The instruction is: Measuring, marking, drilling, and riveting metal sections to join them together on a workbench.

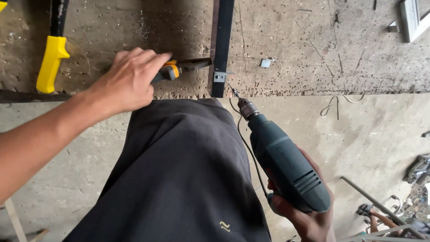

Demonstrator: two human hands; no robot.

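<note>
Scarred plywood bench carries a dark steel bar (221, 45). Right hand (309, 215) grips the electric drill (284, 161), bit aimed up at the bar's bracket (219, 76). Left hand (127, 80) clasps a clamp handle (168, 71) left of the bar.

Below me, a dusty grey concrete floor (371, 134); ahead, my scarred, pitted wooden workbench top (313, 45) in flat daylight
</note>
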